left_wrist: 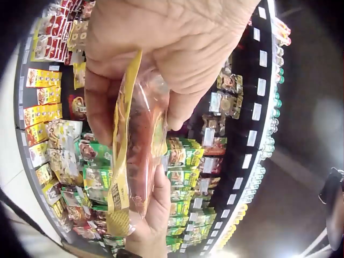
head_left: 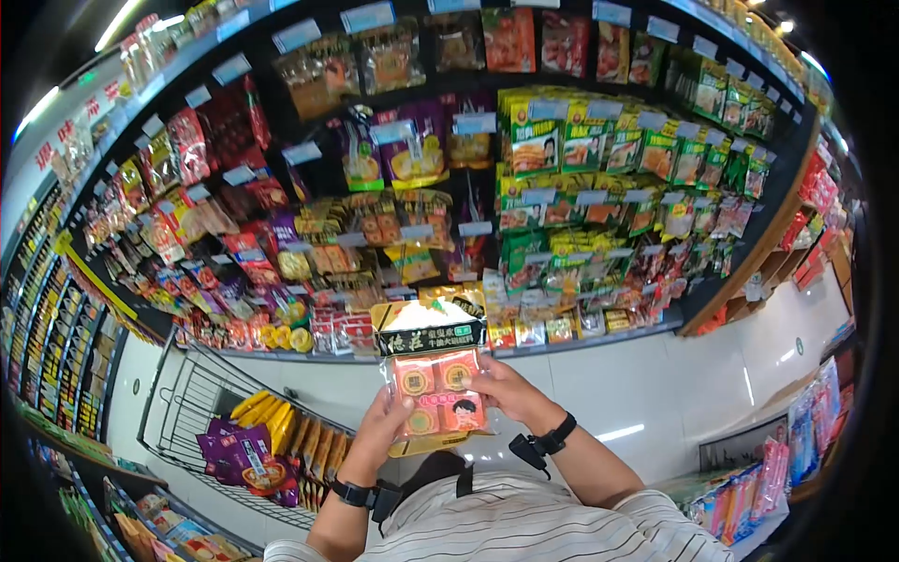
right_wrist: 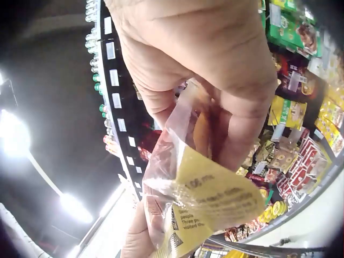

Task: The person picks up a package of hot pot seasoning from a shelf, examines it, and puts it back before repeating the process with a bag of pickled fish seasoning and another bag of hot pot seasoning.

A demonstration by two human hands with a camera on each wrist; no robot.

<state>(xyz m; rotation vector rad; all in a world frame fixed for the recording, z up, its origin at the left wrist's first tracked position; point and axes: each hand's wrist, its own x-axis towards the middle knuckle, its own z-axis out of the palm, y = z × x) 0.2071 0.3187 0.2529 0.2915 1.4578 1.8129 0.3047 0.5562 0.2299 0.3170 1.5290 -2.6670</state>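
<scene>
Both hands hold a clear-fronted bag of hotpot base (head_left: pixel 437 334) upright in front of the body. It has a gold edge, a black label and several red and orange square blocks inside. My left hand (head_left: pixel 376 427) grips its left side, the thumb over the front. On the right edge, my right hand (head_left: pixel 510 391) pinches it in the same way. Seen edge-on in the left wrist view, the bag (left_wrist: pixel 141 145) sits between thumb and fingers. Its yellow printed back (right_wrist: pixel 209 196) shows below the right hand in the right wrist view.
A wire shopping cart (head_left: pixel 173 398) stands at the left, with purple bags (head_left: pixel 245 457) and yellow packs (head_left: pixel 265 417) in it. Ahead curves a tall shelf (head_left: pixel 426 351) of hanging seasoning packets (head_left: pixel 536 145). More goods on a rack (head_left: pixel 740 501) stand at the lower right.
</scene>
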